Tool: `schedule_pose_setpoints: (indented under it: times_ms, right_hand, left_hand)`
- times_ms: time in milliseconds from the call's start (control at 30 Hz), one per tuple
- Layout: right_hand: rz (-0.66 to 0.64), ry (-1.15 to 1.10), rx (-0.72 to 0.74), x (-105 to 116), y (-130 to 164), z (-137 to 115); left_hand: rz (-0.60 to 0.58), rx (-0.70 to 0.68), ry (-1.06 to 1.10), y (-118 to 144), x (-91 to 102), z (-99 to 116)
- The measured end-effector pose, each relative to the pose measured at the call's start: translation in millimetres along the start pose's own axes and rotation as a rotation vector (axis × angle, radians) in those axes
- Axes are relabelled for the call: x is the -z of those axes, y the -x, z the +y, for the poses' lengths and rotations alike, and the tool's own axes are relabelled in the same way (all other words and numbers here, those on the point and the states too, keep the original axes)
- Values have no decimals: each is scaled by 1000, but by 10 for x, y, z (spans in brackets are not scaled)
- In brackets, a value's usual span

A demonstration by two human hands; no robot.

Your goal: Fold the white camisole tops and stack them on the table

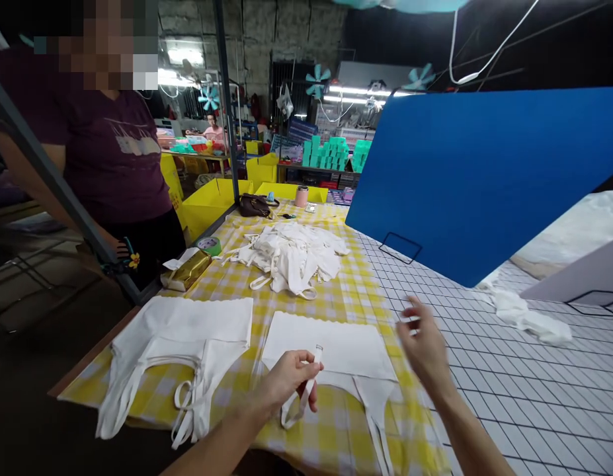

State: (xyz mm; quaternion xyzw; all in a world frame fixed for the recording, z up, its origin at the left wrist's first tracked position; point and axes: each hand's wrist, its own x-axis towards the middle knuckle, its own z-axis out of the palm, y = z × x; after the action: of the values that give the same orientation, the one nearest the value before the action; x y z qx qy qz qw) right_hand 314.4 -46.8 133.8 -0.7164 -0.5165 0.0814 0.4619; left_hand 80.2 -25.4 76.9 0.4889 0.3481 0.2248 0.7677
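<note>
Blue panel (485, 178) leans over the right side of the work table (509, 396); white grid mat on that side, yellow checked cloth (356, 284) on the left. Unsorted heap of white strapped garments (291, 254) sits mid-table, well apart from the hands. Near edge: one white garment laid flat (187, 337) at left, straps trailing toward the edge; a second flat garment (330, 350) just beside it, in front of the person. Crumpled white piece (524, 316) lies off on the grid mat.

Left hand (286, 380) rests on the second garment's lower edge, thumb and fingers pinching a strap (309, 380) whose tip stands upright. Right hand (425, 347) hovers above the cloth at the garment's right corner, blurred, fingers loosely spread, holding nothing as far as can be told.

Judged progress: early. One piece looks finished and laid out, the second is being handled, the heap looks untouched.

Another person in a dark purple shirt (112, 158) stands at far left, beside a gold packet (187, 270) and a tape roll (209, 245).
</note>
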Motion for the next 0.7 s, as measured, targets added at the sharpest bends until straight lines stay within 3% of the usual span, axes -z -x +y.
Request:
schedule_pose_setpoints:
  times_ms: [100,167,267,333,467,567,700]
  right_hand:
    - [-500,94,322,-312,377,9]
    - [-599,203,450,-568,644,5]
    - [-587,306,502,-814,844,46]
    - [-547,266,472,-872,846,103]
    - [-463,-17,316,-909,796,204]
    - [-420,-208,117,-973,845,238]
    - [-433,-425,-154,-1061,942,250]
  left_hand:
    - [-23,22,-3,1,-55,-6]
    - [-62,45,-12,8,-75,-11]
    - [-121,85,-99,-9,-10,-38]
    - [-51,39,-301,-47,98,-61]
    - [246,-304,-966,-168,346,-118]
    - [147,-451,-1353,-276,445,-191]
    - [29,-452,-1587,-381,462,-270]
